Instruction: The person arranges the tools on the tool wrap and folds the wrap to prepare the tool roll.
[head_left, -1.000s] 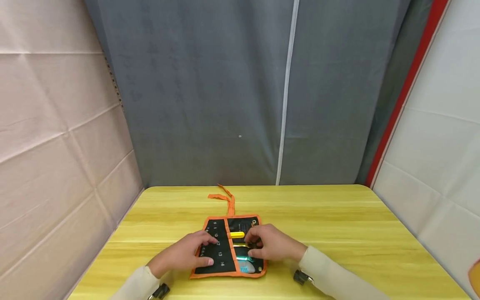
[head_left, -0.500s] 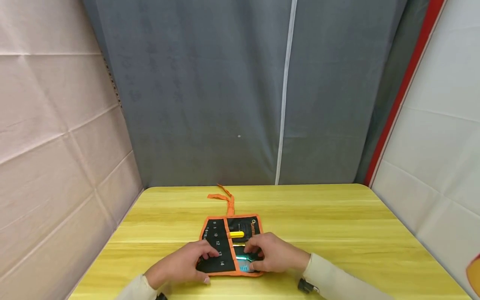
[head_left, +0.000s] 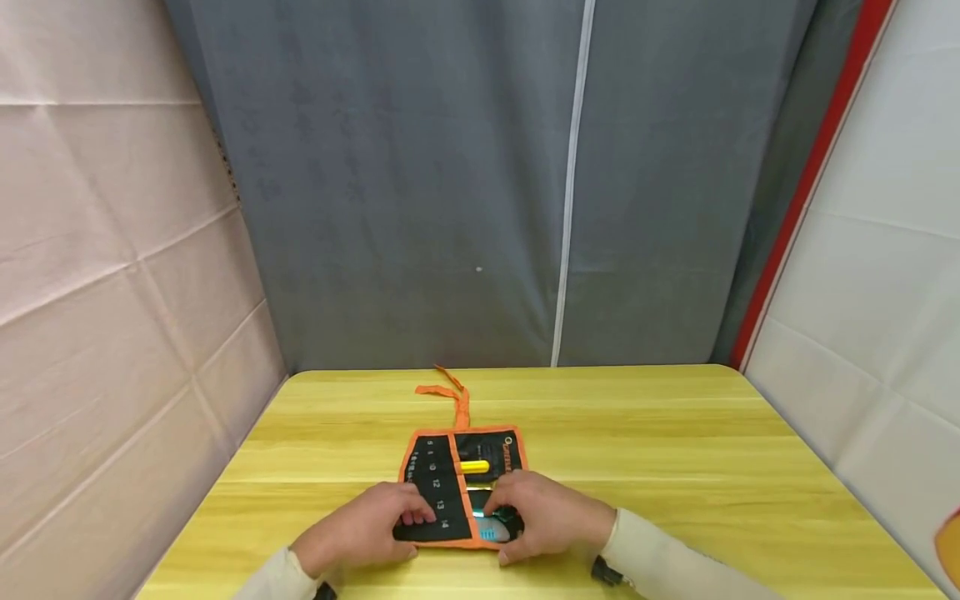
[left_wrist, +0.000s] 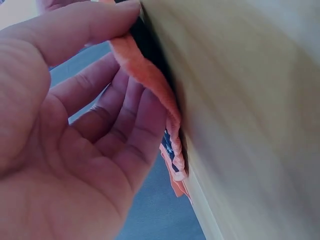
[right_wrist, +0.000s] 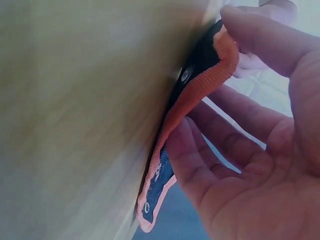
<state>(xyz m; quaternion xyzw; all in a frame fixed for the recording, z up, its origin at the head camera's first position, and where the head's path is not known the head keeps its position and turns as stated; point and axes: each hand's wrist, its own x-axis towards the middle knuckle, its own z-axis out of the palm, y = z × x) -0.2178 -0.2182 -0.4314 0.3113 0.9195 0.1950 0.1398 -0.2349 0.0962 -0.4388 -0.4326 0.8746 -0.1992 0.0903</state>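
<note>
A black tool roll (head_left: 420, 471) with orange trim lies unrolled on the table, pocket numbers facing up. My left hand (head_left: 367, 527) pinches its near left corner, thumb at the near edge and fingers bent over the top. In the left wrist view the orange hem (left_wrist: 145, 70) passes between thumb and fingers. At the near right corner my right hand (head_left: 553, 518) pinches the roll, and the right wrist view has the lifted orange edge (right_wrist: 200, 87) in its grasp. A yellow piece (head_left: 474, 467) and a teal-and-grey piece (head_left: 491, 531) sit in the pockets. My right hand hides part of that side.
Orange tie straps (head_left: 462, 408) stretch from the roll's far edge across the wood-grain table (head_left: 660, 450). Beyond the table hangs a grey curtain (head_left: 412, 208). Pale cloth panels (head_left: 112, 292) stand at both sides.
Both hands have slid towards me, from the roll's middle to its near corners. The right hand has come off the pocket tools, and both thumbs have moved to the near edge.
</note>
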